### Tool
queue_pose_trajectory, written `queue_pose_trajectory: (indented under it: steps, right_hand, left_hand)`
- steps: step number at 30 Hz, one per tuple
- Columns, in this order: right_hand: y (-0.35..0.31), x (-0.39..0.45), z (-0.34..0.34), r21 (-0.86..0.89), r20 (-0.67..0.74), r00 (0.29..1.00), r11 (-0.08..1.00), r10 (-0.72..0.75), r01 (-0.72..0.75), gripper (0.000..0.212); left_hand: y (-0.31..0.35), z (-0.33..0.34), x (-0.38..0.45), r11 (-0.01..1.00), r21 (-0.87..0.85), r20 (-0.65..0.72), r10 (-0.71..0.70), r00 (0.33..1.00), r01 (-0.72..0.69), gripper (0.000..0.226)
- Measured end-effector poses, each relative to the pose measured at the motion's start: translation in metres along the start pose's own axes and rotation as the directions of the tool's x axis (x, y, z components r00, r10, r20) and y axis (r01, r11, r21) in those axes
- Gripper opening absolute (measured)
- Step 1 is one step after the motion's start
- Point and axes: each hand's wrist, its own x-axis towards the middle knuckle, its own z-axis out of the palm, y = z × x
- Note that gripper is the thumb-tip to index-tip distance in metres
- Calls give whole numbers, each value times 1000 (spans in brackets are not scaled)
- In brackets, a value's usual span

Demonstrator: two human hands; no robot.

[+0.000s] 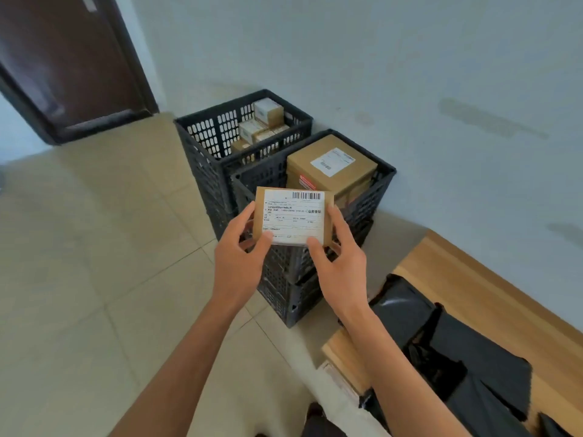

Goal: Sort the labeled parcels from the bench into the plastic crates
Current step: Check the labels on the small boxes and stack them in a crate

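Partway through: 2 crates (pixel 383 175) already loaded, small parcel (pixel 293 217) pinched by left hand (pixel 238 253) and right hand (pixel 339 263), black bags (pixel 473 357) left on bench (pixel 473 279).

At the centre of the frame, the small flat parcel of matt brown cardboard (pixel 259 216) bears a smooth white paper label (pixel 294 217) printed in black. Behind it, the black plastic crates (pixel 208 159) have perforated lattice walls with a dull finish. The large brown cardboard box (pixel 334 171) in the nearer crate looks matt, with a white paper label. At lower right, the pale wooden bench (pixel 473 279) shows a smooth grain, and the black plastic mailing bags (pixel 473 367) on it are crinkled and slightly glossy. The beige floor tiles (pixel 79 247) have a soft sheen.
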Motion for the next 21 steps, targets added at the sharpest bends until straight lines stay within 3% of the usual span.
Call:
queue_pose_trajectory:
  steps: [7, 21]
  right_hand:
    - [-2, 62, 57, -3, 141, 989, 999, -41, 41, 82]
    - [3, 212, 138, 34, 255, 963, 996, -89, 83, 69]
  left_hand:
    - [-12, -35, 60, 1000, 28, -86, -3, 996, 5, 59]
    - [-41, -58, 202, 992, 122, -159, -2, 987, 22, 50]
